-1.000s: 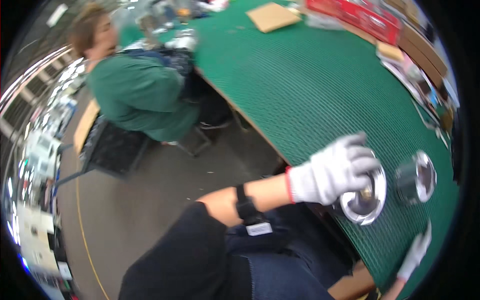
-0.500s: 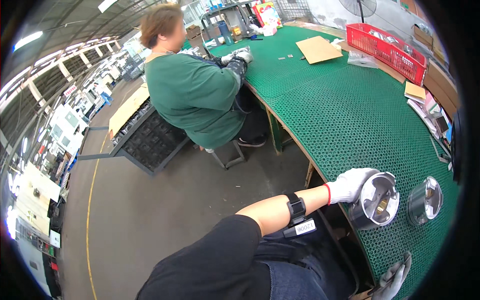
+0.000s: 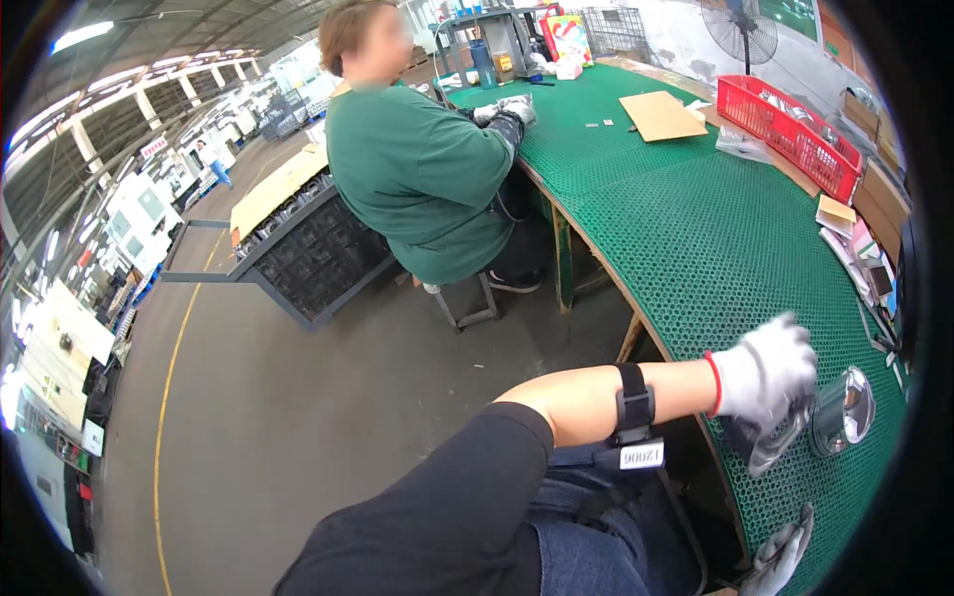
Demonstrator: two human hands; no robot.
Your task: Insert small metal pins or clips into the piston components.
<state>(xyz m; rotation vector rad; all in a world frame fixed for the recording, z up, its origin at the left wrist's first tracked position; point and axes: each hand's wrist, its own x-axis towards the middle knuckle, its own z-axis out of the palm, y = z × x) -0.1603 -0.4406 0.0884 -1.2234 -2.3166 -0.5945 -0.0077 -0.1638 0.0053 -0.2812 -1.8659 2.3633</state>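
A metal piston (image 3: 770,447) stands near the table's front edge, blurred by motion and partly covered from above. My left hand (image 3: 767,372), in a white glove with a red cuff, is over its upper side with the fingers bent down around it; the fingertips are smeared. Just to the right stands a second piston (image 3: 845,412), shiny, with its hollow end facing up, touched by neither hand as far as I can see. My right hand (image 3: 780,556), in a greyish-white glove, is low at the table edge with fingers stretched out, holding nothing visible.
Green perforated matting covers the table (image 3: 696,238). A red basket (image 3: 790,134) of parts, a cardboard sheet (image 3: 663,116) and papers (image 3: 843,230) lie along its far and right sides. A co-worker in green (image 3: 427,179) sits ahead, beside a dark parts cart (image 3: 323,248).
My left hand has moved from the side of the nearer piston to over its top, and that piston now looks tilted and blurred. The head view has shifted slightly.
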